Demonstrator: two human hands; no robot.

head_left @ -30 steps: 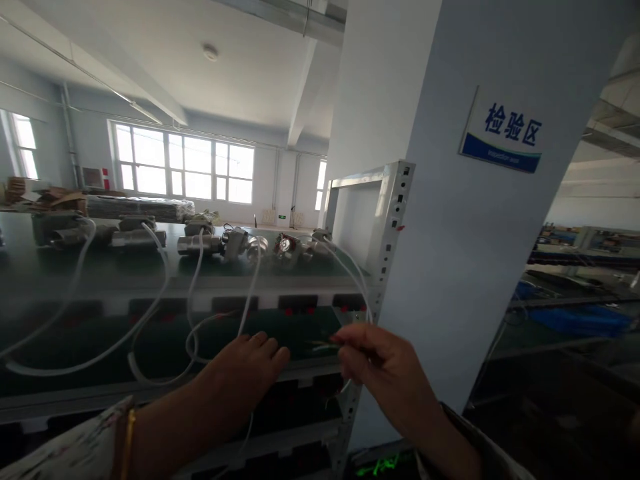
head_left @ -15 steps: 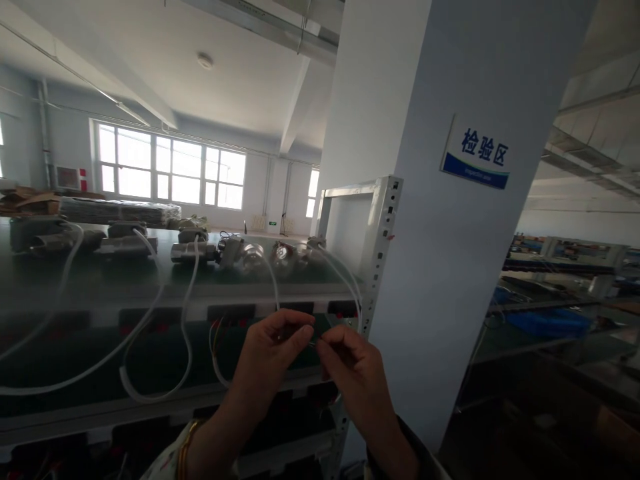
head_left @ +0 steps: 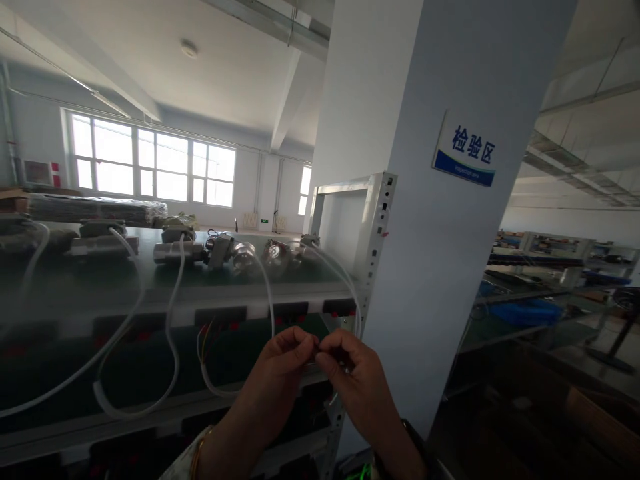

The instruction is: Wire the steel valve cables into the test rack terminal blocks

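My left hand and my right hand meet fingertip to fingertip in front of the rack. Both are closed in a pinch, thumb against forefinger. Whatever lies between the fingertips is too small and dark to make out. A white cable hangs down from the upper shelf and passes behind my left hand. More white cable runs down behind my right hand. To the left, a cable end with thin coloured wires stands loose against the rack.
Metal valves with grey boxes line the upper green shelf. A perforated rack post rises before a wide pillar with a blue-and-white sign. Blue material lies on shelving at the right.
My fingertips have drawn closer together, and my left hand sits slightly lower with its fingers more curled. The view has turned a little to the right.
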